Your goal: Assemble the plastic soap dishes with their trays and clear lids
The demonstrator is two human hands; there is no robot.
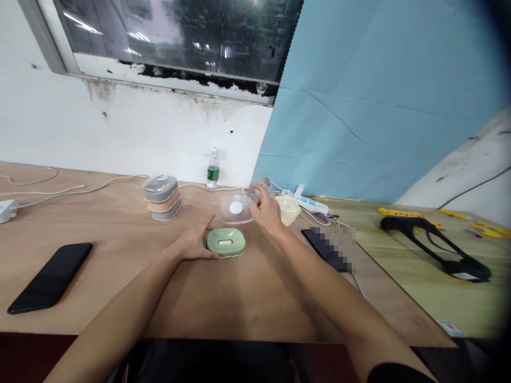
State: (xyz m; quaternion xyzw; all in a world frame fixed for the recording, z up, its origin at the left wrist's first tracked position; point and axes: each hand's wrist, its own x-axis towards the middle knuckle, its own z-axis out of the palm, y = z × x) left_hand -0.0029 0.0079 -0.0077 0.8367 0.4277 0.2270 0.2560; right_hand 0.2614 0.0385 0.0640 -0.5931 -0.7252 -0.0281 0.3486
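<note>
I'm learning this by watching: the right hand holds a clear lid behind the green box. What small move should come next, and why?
Probably bring the clear lid down and nearer, onto the green box. The right hand holds the lid just behind the box, apart from it, while the left hand touches the box's left side on the table.

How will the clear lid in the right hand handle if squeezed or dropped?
The clear lid looks thin and see-through, so probably light and slightly flexible. The right hand holds it by one edge alone, suggesting little weight. Its glossy plastic may be slippery; being shallow, it should lie flat rather than roll.
</note>
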